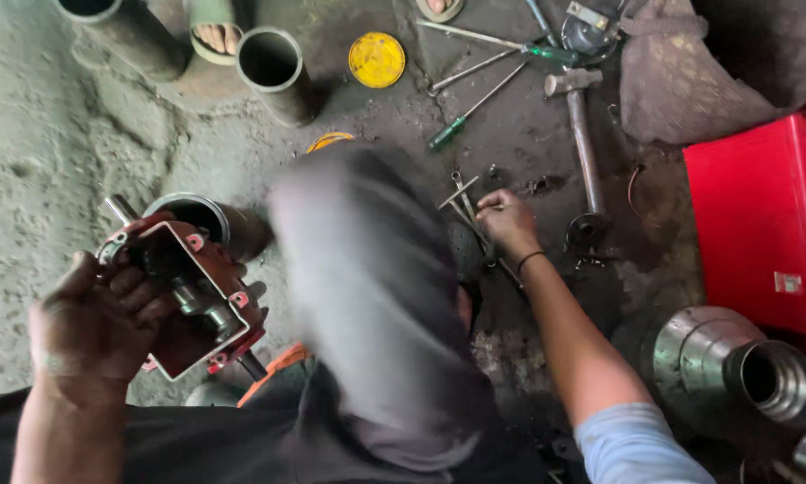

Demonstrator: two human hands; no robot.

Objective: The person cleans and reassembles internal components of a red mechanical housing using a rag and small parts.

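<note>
My left hand grips a red gearbox housing held above the floor, its open side facing up. Inside it lie a steel shaft and gears. My right hand reaches out to the oily floor, its fingers pinched on a thin metal tool that lies among pliers. A blurred grey cloth hangs between my two arms and hides the floor under it.
Grey pipe sections and a person's sandalled foot are at the top. A yellow lid, screwdrivers and a hammer lie on the floor. A red box and a stepped steel sleeve sit at the right.
</note>
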